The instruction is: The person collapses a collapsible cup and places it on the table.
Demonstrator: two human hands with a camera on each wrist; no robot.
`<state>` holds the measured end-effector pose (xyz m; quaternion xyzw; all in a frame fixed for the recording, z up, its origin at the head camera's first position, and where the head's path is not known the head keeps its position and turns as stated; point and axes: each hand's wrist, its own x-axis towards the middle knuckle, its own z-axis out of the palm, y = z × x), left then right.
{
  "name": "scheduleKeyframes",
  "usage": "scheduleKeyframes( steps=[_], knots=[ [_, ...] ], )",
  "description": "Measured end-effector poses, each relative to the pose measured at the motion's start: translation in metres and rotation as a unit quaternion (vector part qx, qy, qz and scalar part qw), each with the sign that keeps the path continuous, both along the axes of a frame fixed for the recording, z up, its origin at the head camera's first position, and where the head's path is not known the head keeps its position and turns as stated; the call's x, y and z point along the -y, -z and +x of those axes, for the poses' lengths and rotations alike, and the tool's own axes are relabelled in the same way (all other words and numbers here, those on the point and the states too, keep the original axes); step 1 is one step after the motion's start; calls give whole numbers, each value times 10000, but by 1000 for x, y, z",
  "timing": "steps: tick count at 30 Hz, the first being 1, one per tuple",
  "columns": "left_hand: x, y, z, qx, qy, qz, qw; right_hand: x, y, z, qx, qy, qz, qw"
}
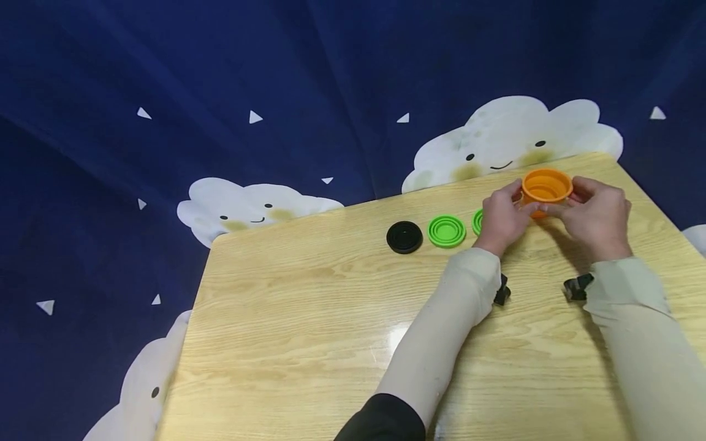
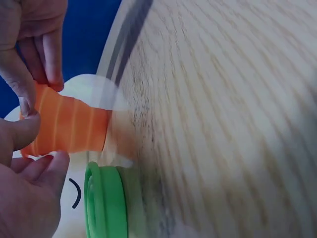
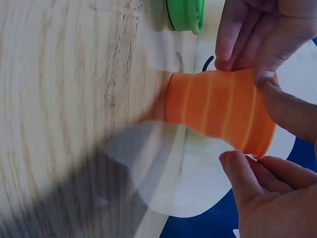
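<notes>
An orange collapsible cup (image 1: 546, 185), pulled out to full height with ringed walls, is between my two hands at the table's back right. My left hand (image 1: 504, 214) grips its left side near the rim, thumb on the near wall. On the opposite side my right hand (image 1: 601, 217) holds the rim between thumb and fingers. In the right wrist view the cup (image 3: 220, 109) is upright, its narrow base at the tabletop; I cannot tell whether it touches. The thumbs meet on the near wall. Beside my left hand lies a flattened green cup (image 2: 106, 201), partly hidden in the head view.
Left of the hands, another flattened green cup (image 1: 447, 231) and a flattened black one (image 1: 404, 237) lie in a row on the wooden table (image 1: 287, 318). Behind the table's back edge hangs a dark blue cloth (image 1: 342, 92) with white clouds.
</notes>
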<state>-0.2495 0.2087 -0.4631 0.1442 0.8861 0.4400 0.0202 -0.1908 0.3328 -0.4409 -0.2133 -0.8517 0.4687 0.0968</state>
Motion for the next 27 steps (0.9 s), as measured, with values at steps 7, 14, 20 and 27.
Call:
scheduleKeyframes(
  steps=[7,14,20,27],
  knots=[
    [3,-10,-2,-85,140,29,9999,4,-6,0,-252,54,-58,9997],
    [32,-24,0,-51,549,543,9970,12,-16,4,-591,-156,-90,9981],
    [80,-31,8,-292,757,1259,9887,36,-27,9,-944,-887,-228,9913],
    [143,-40,31,-696,762,2039,9735,73,-40,20,-1146,-1788,-502,9759]
  ],
)
